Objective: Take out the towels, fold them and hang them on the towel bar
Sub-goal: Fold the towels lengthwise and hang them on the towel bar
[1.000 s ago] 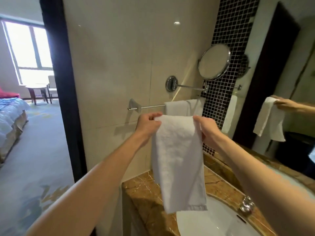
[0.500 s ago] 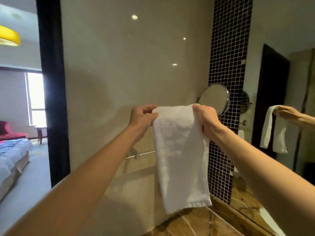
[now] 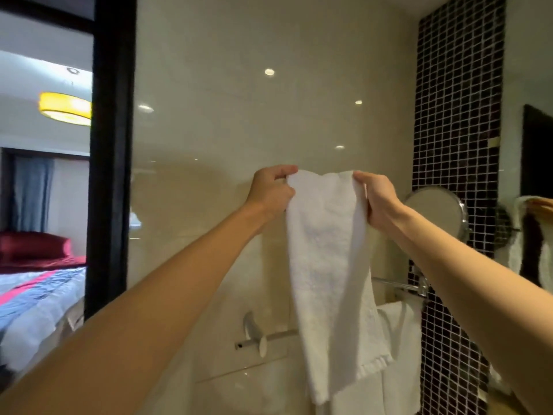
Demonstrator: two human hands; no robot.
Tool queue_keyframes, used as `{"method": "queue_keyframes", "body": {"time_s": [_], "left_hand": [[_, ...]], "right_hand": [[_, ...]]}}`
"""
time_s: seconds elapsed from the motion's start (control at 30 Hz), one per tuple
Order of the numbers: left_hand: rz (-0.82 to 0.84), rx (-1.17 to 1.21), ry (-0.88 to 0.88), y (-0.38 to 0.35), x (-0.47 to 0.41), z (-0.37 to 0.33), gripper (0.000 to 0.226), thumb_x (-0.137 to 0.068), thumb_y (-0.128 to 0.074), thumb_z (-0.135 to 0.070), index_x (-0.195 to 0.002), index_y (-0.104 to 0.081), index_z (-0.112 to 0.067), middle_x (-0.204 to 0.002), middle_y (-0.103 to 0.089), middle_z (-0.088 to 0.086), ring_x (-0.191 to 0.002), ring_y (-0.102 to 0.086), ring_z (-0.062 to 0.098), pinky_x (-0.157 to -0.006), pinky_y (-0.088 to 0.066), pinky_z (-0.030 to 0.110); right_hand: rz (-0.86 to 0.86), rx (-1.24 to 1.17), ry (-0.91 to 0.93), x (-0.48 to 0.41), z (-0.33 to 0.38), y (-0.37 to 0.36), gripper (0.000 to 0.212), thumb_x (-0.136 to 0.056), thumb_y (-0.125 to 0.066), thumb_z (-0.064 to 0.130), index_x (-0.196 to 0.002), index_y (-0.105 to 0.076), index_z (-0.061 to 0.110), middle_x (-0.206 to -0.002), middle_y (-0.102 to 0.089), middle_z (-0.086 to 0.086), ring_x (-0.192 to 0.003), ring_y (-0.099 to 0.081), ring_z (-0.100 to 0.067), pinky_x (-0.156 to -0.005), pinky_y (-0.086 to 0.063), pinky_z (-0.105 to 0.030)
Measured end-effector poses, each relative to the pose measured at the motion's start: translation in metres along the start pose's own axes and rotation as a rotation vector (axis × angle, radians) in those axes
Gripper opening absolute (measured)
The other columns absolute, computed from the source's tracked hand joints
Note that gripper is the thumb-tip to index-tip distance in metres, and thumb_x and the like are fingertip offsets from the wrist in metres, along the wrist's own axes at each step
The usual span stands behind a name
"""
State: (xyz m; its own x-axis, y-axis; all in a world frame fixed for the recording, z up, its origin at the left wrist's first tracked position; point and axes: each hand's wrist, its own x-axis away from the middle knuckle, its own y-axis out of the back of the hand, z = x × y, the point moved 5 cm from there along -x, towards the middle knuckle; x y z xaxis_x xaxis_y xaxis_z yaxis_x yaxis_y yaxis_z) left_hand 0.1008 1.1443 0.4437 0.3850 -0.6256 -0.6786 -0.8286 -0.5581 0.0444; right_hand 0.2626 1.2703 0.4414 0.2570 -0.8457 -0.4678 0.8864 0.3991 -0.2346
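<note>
Towel (image 3: 326, 265) top corners pinched by left hand (image 3: 270, 190) and right hand (image 3: 378, 199) fingers, above towel bar (image 3: 269, 338)

Both hands, left hand (image 3: 270, 190) and right hand (image 3: 378, 199), pinch the top corners of a folded white terry towel (image 3: 326, 265), held above the chrome wall-mounted towel bar (image 3: 269, 336), where another white towel (image 3: 401, 339) hangs.

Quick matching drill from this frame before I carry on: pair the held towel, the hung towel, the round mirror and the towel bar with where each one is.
1 held towel
2 hung towel
3 round mirror
4 towel bar

A draped over the bar
B pinched at its top corners by left hand and right hand
C fixed to the beige wall, low
D beside the black mosaic strip

Pairs: 1-B, 2-A, 3-D, 4-C
</note>
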Motion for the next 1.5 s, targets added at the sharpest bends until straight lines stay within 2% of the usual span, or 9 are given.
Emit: {"method": "queue_keyframes", "body": {"time_s": [0.27,0.37,0.5,0.73,0.83,1.0,1.13,1.3,1.5], "left_hand": [[0.096,-0.137,0.163,0.007,0.017,0.068,0.055,-0.079,-0.044,0.016,-0.128,-0.057,-0.006,-0.127,-0.058,0.014,-0.112,-0.059,0.03,-0.09,-0.048,0.032],[0.096,-0.147,0.233,0.01,0.026,0.097,0.055,-0.078,-0.046,0.015,-0.128,-0.056,-0.005,-0.124,-0.059,0.017,-0.109,-0.059,0.031,-0.078,-0.048,0.025],[0.125,-0.17,0.311,0.01,0.042,0.131,0.053,-0.078,-0.048,0.012,-0.129,-0.054,-0.002,-0.126,-0.057,0.017,-0.113,-0.057,0.029,-0.09,-0.047,0.031],[0.2,-0.227,0.502,0.003,0.071,0.175,0.047,-0.08,-0.051,0.008,-0.125,-0.054,-0.006,-0.118,-0.053,0.015,-0.104,-0.058,0.03,-0.06,-0.047,0.023],[0.257,-0.289,0.57,0.0,0.082,0.187,0.021,-0.08,-0.05,0.009,-0.088,-0.057,-0.009,-0.095,-0.055,0.01,-0.089,-0.059,0.029,-0.062,-0.048,0.024],[0.275,-0.407,0.58,-0.003,0.088,0.205,0.037,-0.079,-0.052,0.009,-0.063,-0.036,-0.02,-0.089,-0.049,0.011,-0.075,-0.052,0.022,-0.065,-0.045,0.033],[0.232,-0.511,0.535,-0.003,0.088,0.211,0.019,-0.082,-0.058,0.003,-0.071,-0.052,-0.012,-0.088,-0.064,0.018,-0.073,-0.066,0.031,-0.063,-0.053,0.035],[0.223,-0.685,0.508,-0.002,0.08,0.209,0.024,-0.08,-0.06,-0.001,-0.103,-0.067,-0.004,-0.103,-0.068,0.014,-0.091,-0.067,0.031,-0.082,-0.056,0.039],[0.34,-0.986,0.497,-0.008,0.084,0.218,0.025,-0.077,-0.057,-0.006,-0.098,-0.068,-0.015,-0.1,-0.066,0.004,-0.094,-0.06,0.027,-0.09,-0.041,0.035]], "right_hand": [[0.025,0.088,-0.19,-0.019,-0.088,-0.004,0.026,-0.093,-0.046,0.019,-0.1,-0.065,0.002,-0.088,-0.069,-0.01,-0.075,-0.065,-0.023,-0.067,-0.048,-0.03],[0.049,0.141,-0.25,-0.014,-0.119,-0.006,0.023,-0.091,-0.047,0.019,-0.087,-0.064,0.004,-0.068,-0.069,-0.007,-0.061,-0.065,-0.021,-0.062,-0.046,-0.03],[0.048,0.385,-0.351,-0.009,-0.15,0.001,0.024,-0.087,-0.051,0.028,-0.075,-0.056,0.008,-0.062,-0.052,-0.008,-0.056,-0.05,-0.023,-0.054,-0.037,-0.03],[0.203,0.593,-0.583,0.003,-0.2,0.02,0.037,-0.089,-0.059,0.027,-0.112,-0.059,-0.002,-0.11,-0.065,-0.021,-0.103,-0.063,-0.035,-0.09,-0.05,-0.041],[0.24,0.648,-0.647,0.012,-0.212,0.026,0.031,-0.092,-0.056,0.021,-0.112,-0.057,-0.002,-0.097,-0.064,-0.017,-0.084,-0.062,-0.027,-0.073,-0.053,-0.036],[0.203,0.776,-0.607,0.028,-0.225,0.028,0.012,-0.092,-0.053,0.008,-0.101,-0.052,0.0,-0.08,-0.057,-0.014,-0.067,-0.059,-0.022,-0.053,-0.05,-0.031],[0.127,0.829,-0.547,0.036,-0.234,0.032,0.025,-0.088,-0.059,0.002,-0.109,-0.048,-0.003,-0.092,-0.058,-0.019,-0.074,-0.06,-0.025,-0.051,-0.05,-0.032],[0.07,0.863,-0.436,0.036,-0.242,0.038,0.026,-0.086,-0.057,-0.002,-0.11,-0.059,-0.011,-0.095,-0.06,-0.021,-0.08,-0.059,-0.029,-0.064,-0.053,-0.035],[0.15,0.996,-0.313,0.035,-0.245,0.031,0.022,-0.083,-0.057,-0.001,-0.099,-0.071,0.001,-0.09,-0.064,-0.013,-0.085,-0.058,-0.026,-0.078,-0.053,-0.039]]}}
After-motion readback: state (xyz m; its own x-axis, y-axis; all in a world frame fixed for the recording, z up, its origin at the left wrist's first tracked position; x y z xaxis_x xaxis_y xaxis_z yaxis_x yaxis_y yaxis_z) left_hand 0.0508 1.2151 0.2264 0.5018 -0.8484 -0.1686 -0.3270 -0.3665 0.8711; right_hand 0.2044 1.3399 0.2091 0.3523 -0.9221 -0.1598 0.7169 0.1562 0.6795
